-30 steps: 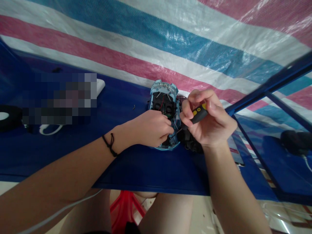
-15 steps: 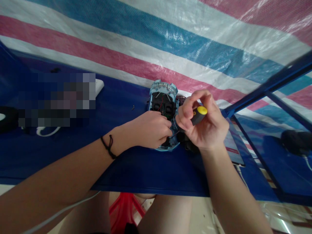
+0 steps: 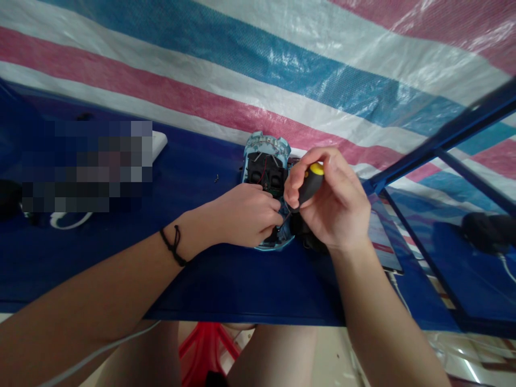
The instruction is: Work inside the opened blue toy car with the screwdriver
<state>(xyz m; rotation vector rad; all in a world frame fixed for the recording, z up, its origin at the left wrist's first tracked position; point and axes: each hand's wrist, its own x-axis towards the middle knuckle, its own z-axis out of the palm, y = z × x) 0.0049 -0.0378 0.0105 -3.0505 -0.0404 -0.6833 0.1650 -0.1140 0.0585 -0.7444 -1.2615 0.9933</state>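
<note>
Right hand [image 3: 336,207] grips a screwdriver [image 3: 309,189]; left hand [image 3: 249,215] blocks part of the toy car [image 3: 266,145] — its grip, I can't tell. Tiny parts [image 3: 216,178] lie left, a phone [image 3: 385,242] right.

striped sheet [image 3: 250,70] behind blue table [image 3: 242,285] | red stool [image 3: 206,349] below | right: flat device [image 3: 387,250], white cable [image 3: 398,290]

Lit softly and rather dimly, with a cool cast, from a source out of view. Glints in whitish patches on the striped sheet [image 3: 363,91] beyond the right grip [image 3: 336,207]. Darkens to murky shadow on the tabletop [image 3: 242,285] just below that grip. Softens in fine detail around the left grip [image 3: 253,215]. Stretches toward the edges; breaks into coarse pixel blocks well left of both.
</note>
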